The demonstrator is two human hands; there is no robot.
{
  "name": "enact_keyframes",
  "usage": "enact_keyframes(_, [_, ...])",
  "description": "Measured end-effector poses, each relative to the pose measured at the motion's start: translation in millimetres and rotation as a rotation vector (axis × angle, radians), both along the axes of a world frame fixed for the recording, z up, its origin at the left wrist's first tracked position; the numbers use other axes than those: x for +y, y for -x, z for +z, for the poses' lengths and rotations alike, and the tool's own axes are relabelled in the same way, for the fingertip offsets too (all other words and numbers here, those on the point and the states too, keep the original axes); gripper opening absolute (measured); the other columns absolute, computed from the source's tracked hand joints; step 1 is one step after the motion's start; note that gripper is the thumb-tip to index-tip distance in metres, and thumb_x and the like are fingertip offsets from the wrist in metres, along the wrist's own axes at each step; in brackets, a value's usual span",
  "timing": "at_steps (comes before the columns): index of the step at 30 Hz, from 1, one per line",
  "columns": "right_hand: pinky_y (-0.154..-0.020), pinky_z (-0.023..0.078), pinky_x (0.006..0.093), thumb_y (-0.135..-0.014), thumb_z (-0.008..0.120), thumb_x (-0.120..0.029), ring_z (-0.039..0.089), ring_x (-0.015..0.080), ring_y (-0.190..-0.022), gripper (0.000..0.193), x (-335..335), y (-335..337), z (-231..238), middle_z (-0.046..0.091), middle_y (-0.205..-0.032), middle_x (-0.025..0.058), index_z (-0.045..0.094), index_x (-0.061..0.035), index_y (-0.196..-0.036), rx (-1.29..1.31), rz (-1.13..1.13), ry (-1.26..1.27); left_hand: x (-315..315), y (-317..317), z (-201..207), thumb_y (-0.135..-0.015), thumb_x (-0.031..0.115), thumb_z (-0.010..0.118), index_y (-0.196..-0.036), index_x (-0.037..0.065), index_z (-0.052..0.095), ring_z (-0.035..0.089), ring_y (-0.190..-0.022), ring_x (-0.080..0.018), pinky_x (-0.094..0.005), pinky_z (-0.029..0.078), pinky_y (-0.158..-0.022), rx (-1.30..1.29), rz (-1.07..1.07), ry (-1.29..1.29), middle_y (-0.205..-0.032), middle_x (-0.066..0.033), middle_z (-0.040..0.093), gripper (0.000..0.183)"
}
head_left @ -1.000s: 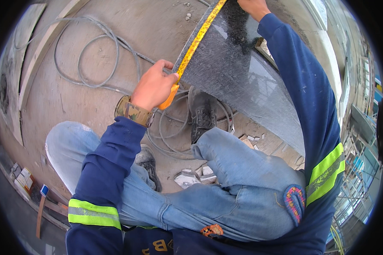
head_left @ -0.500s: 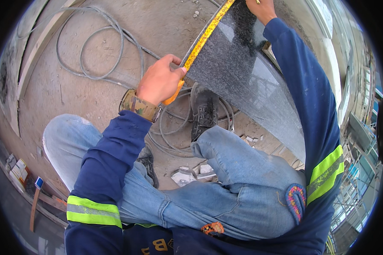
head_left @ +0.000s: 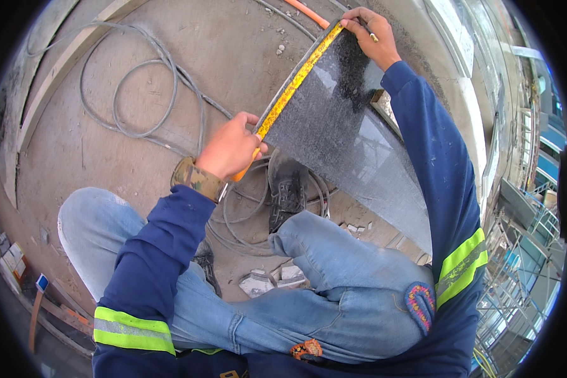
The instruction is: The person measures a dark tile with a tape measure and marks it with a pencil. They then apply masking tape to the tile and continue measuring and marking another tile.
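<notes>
A dark polished stone slab (head_left: 334,120) lies ahead of me, its near end tapering toward my right knee. The worn yellow blade of a tape measure (head_left: 299,79) is stretched along its left edge. My left hand (head_left: 230,148) is closed at the slab's near left corner, gripping the tape measure, whose orange part shows below the fingers. At the far corner my right hand (head_left: 373,39) pinches the blade's other end between thumb and finger. A short pencil-like stub (head_left: 374,38) sticks out between the right hand's fingers.
Grey cable (head_left: 116,101) lies coiled on the dusty ground at left, with more loops around my shoe (head_left: 288,189). An orange hose (head_left: 307,11) runs at the top. Broken pale pieces (head_left: 258,283) lie between my legs. Scaffolding (head_left: 516,277) stands at right.
The view has shifted, so the slab and both hands sit lower and further left. My whole right hand and an orange hose now show. Both hands still hold the tape along the edge.
</notes>
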State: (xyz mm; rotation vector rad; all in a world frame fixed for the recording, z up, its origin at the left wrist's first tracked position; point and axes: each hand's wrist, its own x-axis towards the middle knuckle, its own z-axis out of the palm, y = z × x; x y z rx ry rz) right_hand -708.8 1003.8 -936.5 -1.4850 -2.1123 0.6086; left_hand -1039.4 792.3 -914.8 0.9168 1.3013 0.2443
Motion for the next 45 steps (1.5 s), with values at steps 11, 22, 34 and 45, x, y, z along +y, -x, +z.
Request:
enact_keyframes(11, [-0.074, 0.052, 0.0366, -0.083, 0.073, -0.011, 0.067, 0.0246, -0.077, 0.011, 9.7, 16.6, 14.7, 0.069, -0.079, 0.013, 0.072, -0.0042, -0.091, -0.047, -0.019, -0.1, -12.1, 2.5, -0.6, -0.107, 0.045, 0.052, -0.132, -0.001, 0.053, 0.061, -0.073, -0.0135, -0.031, 0.051, -0.071, -0.11, -0.022, 0.185, -0.083, -0.0053, 0.059, 0.053])
enact_keyframes(22, [-0.07, 0.05, 0.0309, -0.086, 0.071, -0.009, 0.062, 0.013, -0.076, 0.009, 10.2, 23.5, 32.1, 0.068, -0.079, 0.0057, 0.07, -0.0004, -0.089, -0.044, -0.021, 0.11, -2.0, -10.5, 5.1, -0.107, 0.031, 0.053, -0.134, 0.004, 0.053, 0.066, -0.064, -0.014, -0.029, 0.053, -0.062, -0.049, 0.112, -0.034, -0.088, -0.0104, 0.065, 0.038])
enact_keyframes(34, [-0.069, 0.05, 0.0279, -0.089, 0.071, -0.007, 0.061, 0.0101, -0.076, 0.008, 7.9, 17.1, 23.4, 0.068, -0.08, 0.0026, 0.068, -0.0005, -0.091, 0.068, 0.003, 0.169, 9.7, -10.5, 15.6, -0.106, 0.029, 0.054, -0.135, 0.004, 0.055, 0.064, -0.063, -0.0141, -0.0308, 0.054, -0.062, 0.051, 0.001, 0.014, -0.081, -0.0068, 0.063, 0.038])
enact_keyframes(45, [-0.07, 0.05, 0.0272, -0.091, 0.069, -0.008, 0.061, 0.01, -0.077, 0.008, 13.3, 11.6, 23.0, 0.068, -0.083, 0.0029, 0.068, -0.001, -0.094, 0.06, 0.049, 0.183, 11.8, -9.3, 15.8, -0.105, 0.028, 0.059, -0.136, 0.003, 0.053, 0.064, -0.066, -0.014, -0.0304, 0.054, -0.063, -0.026, 0.05, 0.129, -0.086, -0.0074, 0.064, 0.04])
